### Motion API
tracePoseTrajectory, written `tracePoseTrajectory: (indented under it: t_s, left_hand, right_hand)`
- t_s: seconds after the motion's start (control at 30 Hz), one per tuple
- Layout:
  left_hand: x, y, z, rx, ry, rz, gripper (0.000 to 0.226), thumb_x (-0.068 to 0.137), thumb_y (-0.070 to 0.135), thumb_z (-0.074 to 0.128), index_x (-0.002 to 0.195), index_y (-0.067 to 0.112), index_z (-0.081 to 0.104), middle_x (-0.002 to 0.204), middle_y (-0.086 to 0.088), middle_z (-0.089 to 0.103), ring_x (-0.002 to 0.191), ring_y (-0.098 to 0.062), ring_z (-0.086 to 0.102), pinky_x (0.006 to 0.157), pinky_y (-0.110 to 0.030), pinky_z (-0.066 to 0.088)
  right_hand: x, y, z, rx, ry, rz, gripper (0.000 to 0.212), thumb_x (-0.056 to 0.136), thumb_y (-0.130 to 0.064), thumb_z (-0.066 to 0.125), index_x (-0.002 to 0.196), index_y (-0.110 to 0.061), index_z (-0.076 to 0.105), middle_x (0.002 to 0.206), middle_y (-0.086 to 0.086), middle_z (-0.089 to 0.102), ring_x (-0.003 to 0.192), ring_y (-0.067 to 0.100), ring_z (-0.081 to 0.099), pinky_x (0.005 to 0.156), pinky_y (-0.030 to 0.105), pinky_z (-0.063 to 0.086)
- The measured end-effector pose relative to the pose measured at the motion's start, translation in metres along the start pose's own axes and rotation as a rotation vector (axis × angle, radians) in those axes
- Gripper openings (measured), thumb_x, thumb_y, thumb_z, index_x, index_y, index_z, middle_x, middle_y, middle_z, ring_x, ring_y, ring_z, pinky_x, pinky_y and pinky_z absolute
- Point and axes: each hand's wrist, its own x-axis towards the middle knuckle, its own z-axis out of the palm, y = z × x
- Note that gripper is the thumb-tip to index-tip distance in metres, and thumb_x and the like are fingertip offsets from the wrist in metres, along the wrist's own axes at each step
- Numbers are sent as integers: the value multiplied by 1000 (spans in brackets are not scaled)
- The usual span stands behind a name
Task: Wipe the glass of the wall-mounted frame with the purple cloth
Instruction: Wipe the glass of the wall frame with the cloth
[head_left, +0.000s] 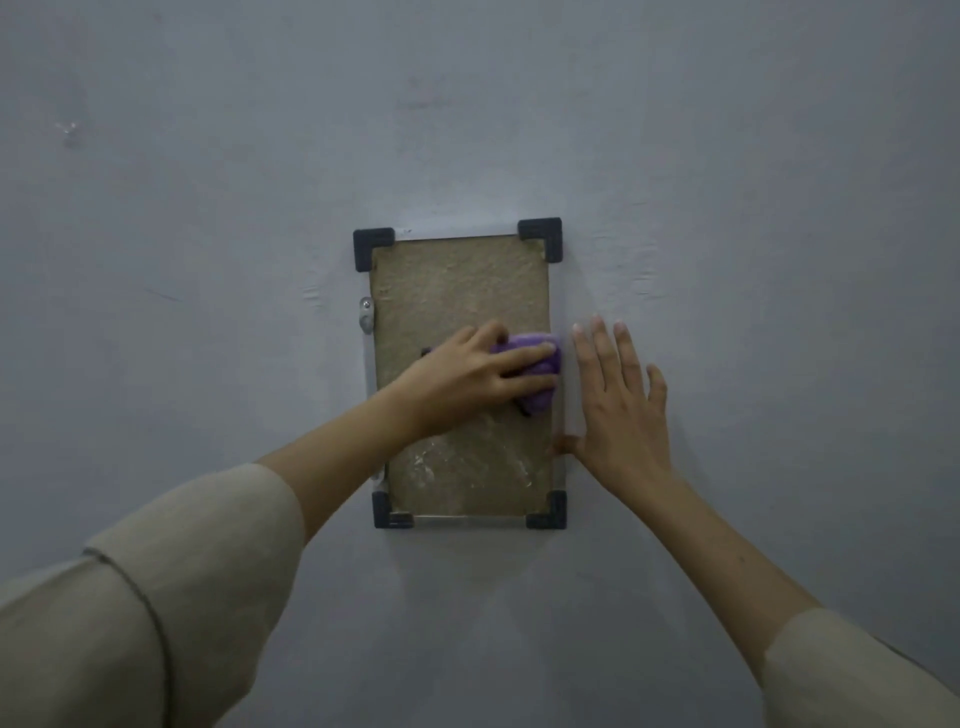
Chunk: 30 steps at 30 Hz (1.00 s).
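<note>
A wall-mounted frame (460, 291) hangs upright on the grey wall, with a brownish backing behind glass and dark plastic caps on its corners. My left hand (467, 376) presses a bunched purple cloth (535, 364) against the glass near the frame's right edge, about mid-height. My right hand (621, 405) lies flat on the wall just right of the frame, fingers spread and pointing up, thumb touching the frame's right edge. It holds nothing.
A small metal bracket (366, 317) sits on the frame's left edge. The grey wall (208, 260) fills the rest of the view. Beige sleeves cover both forearms low in the picture.
</note>
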Motion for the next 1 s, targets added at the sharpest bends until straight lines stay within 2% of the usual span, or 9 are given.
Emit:
tracePoseTrajectory:
  t_s: [0.07, 0.23, 0.4, 0.47, 0.6, 0.67, 0.83, 0.93, 1.0]
  left_hand:
    - [-1, -13, -5, 62, 7, 8, 66, 72, 5, 72, 132, 21, 51, 138, -13, 50, 101, -37, 56, 78, -47, 52]
    - [1, -15, -3, 5, 66, -461, 57, 86, 6, 57, 138, 22, 42, 147, -12, 38, 108, -39, 46, 87, -51, 48]
    - [-14, 6, 2, 47, 16, -25, 63, 72, 4, 73, 130, 20, 54, 136, -13, 52, 97, -36, 58, 77, -45, 54]
    - [-17, -5, -1, 62, 29, -100, 63, 73, 3, 72, 131, 20, 53, 137, -13, 51, 100, -38, 56, 78, -48, 53]
    - [-18, -8, -4, -78, 168, -618, 50, 83, -1, 57, 131, 16, 53, 139, -15, 48, 96, -42, 50, 76, -47, 50]
    - [-20, 6, 3, -90, 149, -561, 50, 83, 0, 57, 130, 15, 54, 138, -16, 49, 95, -41, 51, 75, -45, 50]
    - [-27, 12, 5, -18, -4, -110, 64, 71, 1, 74, 129, 20, 55, 136, -13, 53, 91, -35, 58, 73, -44, 55]
    - [-27, -4, -1, 29, 11, -194, 65, 74, 2, 71, 132, 21, 51, 139, -12, 49, 97, -38, 55, 76, -47, 52]
    - [-33, -11, -4, -10, 88, -448, 59, 80, -1, 64, 133, 20, 50, 141, -13, 46, 99, -41, 51, 79, -51, 50]
  right_hand:
    - [1, 0, -2, -4, -15, -5, 128, 61, -49, 80, 148, -18, -9, 158, 6, -9, 144, 25, -11, 113, 54, 13]
    - [1, -2, -4, 18, -9, -14, 128, 60, -49, 80, 147, -26, -11, 158, 5, -10, 144, 25, -11, 112, 55, 13]
    - [2, -2, -7, -4, -9, -29, 127, 62, -44, 81, 146, -30, -13, 158, 6, -9, 144, 27, -10, 111, 57, 16]
    - [2, -2, -7, -3, -15, -37, 127, 60, -47, 81, 146, -31, -12, 158, 6, -9, 144, 27, -10, 111, 57, 16]
    - [2, -2, -7, -15, -27, -52, 126, 60, -48, 81, 147, -31, -9, 158, 6, -9, 144, 27, -11, 110, 59, 15]
    - [2, -3, -7, -8, -23, -51, 123, 62, -45, 81, 147, -32, -7, 158, 6, -8, 144, 27, -10, 110, 59, 16]
    - [4, -5, -9, -35, -20, -45, 123, 62, -39, 83, 147, -31, -5, 158, 6, -5, 145, 27, -7, 109, 58, 19]
    - [4, -4, -10, -22, -24, -55, 127, 57, -44, 84, 148, -30, -4, 158, 6, -5, 145, 27, -8, 109, 60, 17]
    - [4, -5, -10, -10, -33, -56, 129, 56, -47, 83, 148, -30, -5, 158, 6, -6, 144, 27, -9, 109, 60, 16]
